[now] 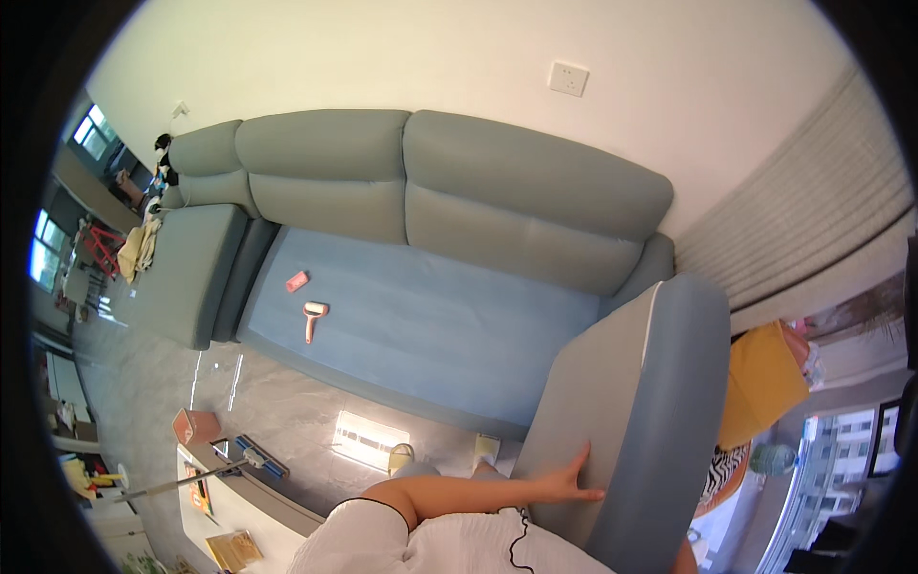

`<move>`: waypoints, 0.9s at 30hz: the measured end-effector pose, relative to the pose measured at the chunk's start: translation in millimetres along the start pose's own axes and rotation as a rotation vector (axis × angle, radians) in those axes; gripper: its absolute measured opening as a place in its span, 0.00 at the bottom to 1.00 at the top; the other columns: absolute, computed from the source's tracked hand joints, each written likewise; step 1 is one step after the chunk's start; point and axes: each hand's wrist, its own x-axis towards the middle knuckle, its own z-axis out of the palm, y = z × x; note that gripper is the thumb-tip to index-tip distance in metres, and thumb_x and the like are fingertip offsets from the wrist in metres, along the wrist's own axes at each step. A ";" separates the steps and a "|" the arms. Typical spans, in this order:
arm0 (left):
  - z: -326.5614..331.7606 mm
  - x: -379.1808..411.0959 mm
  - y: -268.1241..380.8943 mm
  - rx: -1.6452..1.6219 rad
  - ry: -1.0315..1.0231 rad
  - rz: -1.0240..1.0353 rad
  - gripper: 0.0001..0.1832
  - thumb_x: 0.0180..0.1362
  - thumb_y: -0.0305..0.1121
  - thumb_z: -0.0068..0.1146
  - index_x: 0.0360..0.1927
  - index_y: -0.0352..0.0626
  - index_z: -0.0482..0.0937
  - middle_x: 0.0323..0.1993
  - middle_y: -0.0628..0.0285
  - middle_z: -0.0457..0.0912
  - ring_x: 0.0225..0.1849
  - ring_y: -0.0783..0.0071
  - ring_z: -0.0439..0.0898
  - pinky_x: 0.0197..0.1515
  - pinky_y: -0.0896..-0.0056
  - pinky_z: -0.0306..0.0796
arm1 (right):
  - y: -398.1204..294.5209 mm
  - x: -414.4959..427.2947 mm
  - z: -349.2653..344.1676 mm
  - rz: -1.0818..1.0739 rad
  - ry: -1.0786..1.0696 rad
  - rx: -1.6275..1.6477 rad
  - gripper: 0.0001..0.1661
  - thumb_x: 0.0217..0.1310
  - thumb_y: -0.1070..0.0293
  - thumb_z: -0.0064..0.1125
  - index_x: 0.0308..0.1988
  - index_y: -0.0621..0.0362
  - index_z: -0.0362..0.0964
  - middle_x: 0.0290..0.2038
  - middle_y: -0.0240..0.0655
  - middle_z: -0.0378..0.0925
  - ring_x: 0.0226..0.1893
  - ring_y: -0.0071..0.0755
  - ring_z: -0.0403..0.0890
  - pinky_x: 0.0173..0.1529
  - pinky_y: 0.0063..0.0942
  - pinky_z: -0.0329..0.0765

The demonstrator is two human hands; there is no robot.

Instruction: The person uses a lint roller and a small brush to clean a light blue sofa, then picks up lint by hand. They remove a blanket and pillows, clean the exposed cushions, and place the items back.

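My left hand [574, 482] lies with its fingers spread against the grey face of a large, thick sofa cushion [681, 387], which stands tilted up on its edge at the right end of the sofa. My right hand is out of view; only a sliver of skin shows at the cushion's lower right edge. Before me is the blue seat [445, 323] of a grey-green sofa [323, 151]. On its left part lies a lint roller [313, 316] with a pink handle, and near it a small pink piece [297, 280], perhaps its cover.
A white table [193, 495] with a wooden-looking tray [234, 551] stands at the lower left, by a flat mop [262, 456] and a pink bin [196, 426]. Behind the raised cushion are a yellow cloth-like item [767, 380] and a large water bottle [772, 458]. A curtain [796, 208] hangs at right.
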 end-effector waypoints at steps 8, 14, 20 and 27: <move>-24.9 1.3 70.2 -0.369 0.036 0.076 0.64 0.52 0.65 0.58 0.70 0.30 0.29 0.70 0.33 0.43 0.73 0.47 0.47 0.71 0.62 0.48 | -38.7 44.8 -30.6 0.041 0.004 -0.095 0.38 0.67 0.51 0.47 0.67 0.60 0.50 0.61 0.38 0.63 0.57 0.36 0.69 0.61 0.29 0.65; -55.2 42.4 103.5 -0.395 0.164 0.132 0.64 0.51 0.64 0.59 0.69 0.27 0.33 0.70 0.33 0.43 0.73 0.46 0.46 0.71 0.61 0.47 | -80.1 69.2 -45.5 0.042 0.020 -0.209 0.39 0.67 0.51 0.47 0.68 0.61 0.47 0.63 0.41 0.61 0.59 0.39 0.68 0.62 0.30 0.65; -77.5 106.1 60.7 -0.362 0.186 0.178 0.58 0.54 0.61 0.59 0.71 0.34 0.37 0.72 0.42 0.46 0.73 0.52 0.48 0.71 0.60 0.48 | -96.4 90.4 46.7 -0.219 -0.064 -1.360 0.34 0.71 0.53 0.42 0.67 0.64 0.51 0.67 0.41 0.57 0.66 0.38 0.59 0.68 0.32 0.55; -101.6 117.7 40.8 -0.158 -0.018 0.354 0.49 0.56 0.57 0.59 0.71 0.41 0.49 0.70 0.44 0.54 0.72 0.53 0.53 0.69 0.60 0.54 | -108.3 118.2 39.7 -0.369 0.507 -1.684 0.31 0.66 0.63 0.48 0.65 0.59 0.56 0.64 0.49 0.59 0.64 0.48 0.61 0.67 0.35 0.56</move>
